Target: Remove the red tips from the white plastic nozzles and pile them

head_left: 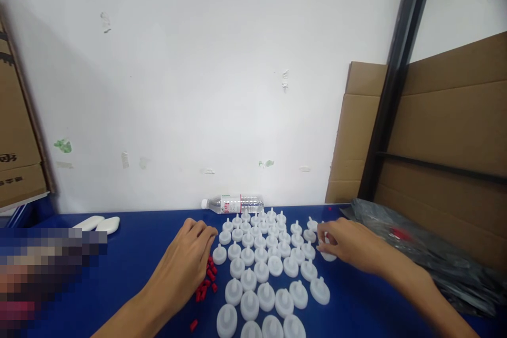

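Observation:
Rows of translucent white caps with pointed spouts [260,271] stand upright on the blue tabletop between my hands. My left hand [193,251] is at the left side of the rows, its fingers curled and pressed together; whatever they may hold is hidden. Small red caps [204,292] lie in a loose pile below and beside those fingers. At the right edge of the rows, my right hand [344,242] is closed, with thumb and fingertips around the upper part of a white spout cap [328,256]. The fingers partly cover that cap.
A clear plastic bottle [249,204] lies on its side against the wall behind the caps. Two white rounded objects [108,225] rest at the far left. Grey plastic bags [428,253] cover the right side. Cardboard [447,121] and a dark post [390,95] stand there.

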Demonstrator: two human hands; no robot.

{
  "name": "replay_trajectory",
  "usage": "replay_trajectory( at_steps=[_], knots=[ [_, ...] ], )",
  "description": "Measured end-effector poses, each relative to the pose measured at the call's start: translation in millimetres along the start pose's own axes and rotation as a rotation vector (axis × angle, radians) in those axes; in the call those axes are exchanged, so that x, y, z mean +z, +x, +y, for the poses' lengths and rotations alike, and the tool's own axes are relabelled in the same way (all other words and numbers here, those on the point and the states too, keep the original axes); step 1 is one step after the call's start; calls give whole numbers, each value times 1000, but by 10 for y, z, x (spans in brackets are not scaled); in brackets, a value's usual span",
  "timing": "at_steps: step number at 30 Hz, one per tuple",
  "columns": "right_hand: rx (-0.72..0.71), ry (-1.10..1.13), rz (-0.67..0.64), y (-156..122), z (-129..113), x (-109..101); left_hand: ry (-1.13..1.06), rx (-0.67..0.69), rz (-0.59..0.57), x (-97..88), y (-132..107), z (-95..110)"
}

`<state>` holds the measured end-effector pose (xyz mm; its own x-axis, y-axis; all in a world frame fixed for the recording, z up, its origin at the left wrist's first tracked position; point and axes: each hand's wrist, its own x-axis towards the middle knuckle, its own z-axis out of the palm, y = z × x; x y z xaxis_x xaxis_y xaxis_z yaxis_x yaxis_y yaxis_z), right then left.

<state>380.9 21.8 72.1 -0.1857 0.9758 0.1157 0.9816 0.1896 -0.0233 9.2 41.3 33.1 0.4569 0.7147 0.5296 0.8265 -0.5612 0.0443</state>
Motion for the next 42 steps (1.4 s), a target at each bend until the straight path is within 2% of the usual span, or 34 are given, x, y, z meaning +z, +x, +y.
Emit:
replay_trajectory(
  at_steps=[2,5,8,10,13,18,22,27,32,37,42],
  knots=[
    [4,56,-64,-10,14,-3,43,-10,-26,13,4,-10],
    [48,27,-5,9,93,-16,134,-57,-87,-16,10,-8],
    [181,-63,59,58,212,-19,226,-111,-180,-77,25,12],
    [234,-90,56,91,272,9,261,-125,-233,-105,40,25],
    [219,-78,24,124,300,91,278,-122,-248,-95,48,27],
    [169,-42,16,143,283,148,290,-117,-195,-38,9,4],
    [153,32,110,152,214,59,218,-59,-102,-84,5,28],
    [-148,420,291,109,-133,-4,-10,146,34,-187,-7,190],
    [-303,391,325,0,-436,30,-90,297,59,-196,-96,368],
    [-243,213,303,-7,-427,13,-108,323,47,-189,-115,397],
    [-36,141,153,-18,-124,-150,-106,309,72,-182,-96,366]
  ],
)
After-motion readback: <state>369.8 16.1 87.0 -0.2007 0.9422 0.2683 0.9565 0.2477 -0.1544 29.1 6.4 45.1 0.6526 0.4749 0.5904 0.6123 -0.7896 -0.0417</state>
